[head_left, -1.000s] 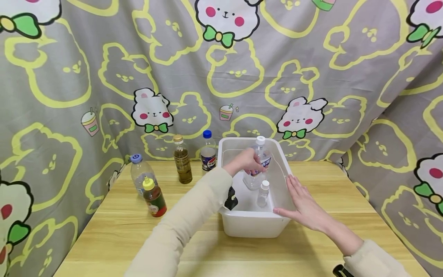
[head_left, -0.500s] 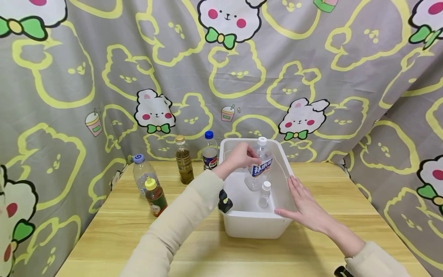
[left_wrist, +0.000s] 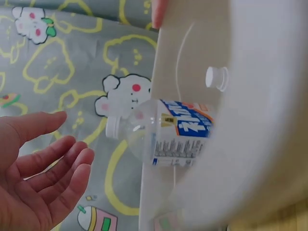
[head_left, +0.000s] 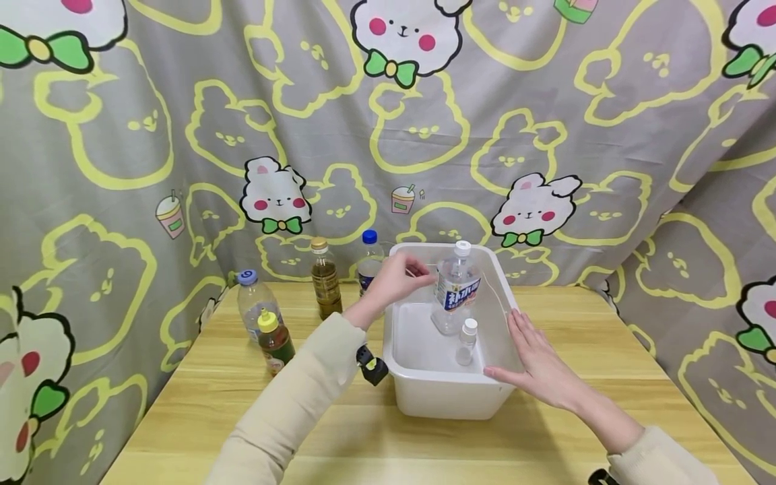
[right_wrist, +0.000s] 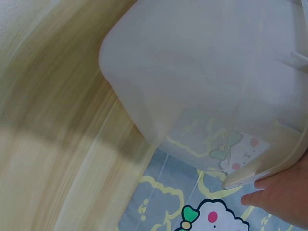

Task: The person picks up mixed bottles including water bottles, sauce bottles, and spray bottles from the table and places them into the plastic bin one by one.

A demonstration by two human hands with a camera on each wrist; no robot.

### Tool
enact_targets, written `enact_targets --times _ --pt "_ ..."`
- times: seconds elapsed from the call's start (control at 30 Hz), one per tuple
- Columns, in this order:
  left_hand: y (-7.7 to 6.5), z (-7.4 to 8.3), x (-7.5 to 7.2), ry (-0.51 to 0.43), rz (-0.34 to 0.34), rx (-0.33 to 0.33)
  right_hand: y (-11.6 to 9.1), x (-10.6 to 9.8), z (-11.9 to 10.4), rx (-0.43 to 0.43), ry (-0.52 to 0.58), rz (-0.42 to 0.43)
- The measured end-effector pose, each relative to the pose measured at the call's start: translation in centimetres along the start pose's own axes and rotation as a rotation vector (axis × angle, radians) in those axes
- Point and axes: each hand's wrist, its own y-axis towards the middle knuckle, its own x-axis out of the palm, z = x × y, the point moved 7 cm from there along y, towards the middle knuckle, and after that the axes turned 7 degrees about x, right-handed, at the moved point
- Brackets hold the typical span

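Observation:
A large clear bottle (head_left: 459, 289) with a white cap and a blue-and-white label stands in the white plastic tub (head_left: 447, 397). Just left of it, over the tub's left rim, my left hand (head_left: 397, 279) has nothing in its grasp. The left wrist view shows that hand's fingers (left_wrist: 79, 163) loosely bent, apart from the bottle's cap. A small clear bottle (head_left: 466, 350) with a white cap stands nearer the tub's front. My right hand (head_left: 539, 360) rests on the tub's right front corner, fingers extended along the rim and thumb on the front edge.
Left of the tub on the wooden table (head_left: 339, 431) stand a pale-blue-capped clear bottle (head_left: 254, 303), a yellow-capped bottle (head_left: 277, 347), a gold-capped bottle of amber liquid (head_left: 327, 283) and a blue-capped bottle (head_left: 369, 259). A patterned curtain (head_left: 339, 121) hangs behind.
My left hand has let go of the large bottle and moved left, away from it. The bottle stays upright in the tub. The right hand keeps its place on the rim.

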Motion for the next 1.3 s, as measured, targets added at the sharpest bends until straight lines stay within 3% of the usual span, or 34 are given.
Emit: enact_targets --times 0.33,0.77,1.03,1.3 --pt "-2.4 -1.0 -2.1 -0.038 0.107 0.050 -0.1 -0.1 -0.2 -0.017 0.000 0.010" --pt "-6.2 -4.3 -3.8 -0.060 0.304 -0.018 -0.1 0.0 -0.2 -0.018 0.006 0.016" --pt "-8.5 -6.0 -4.4 -0.065 0.408 0.016 -0.2 0.1 -0.2 -0.017 0.017 0.019" --pt "-10.4 -7.3 -5.2 -0.091 0.511 0.004 -0.2 0.0 -0.3 -0.015 0.017 0.020"
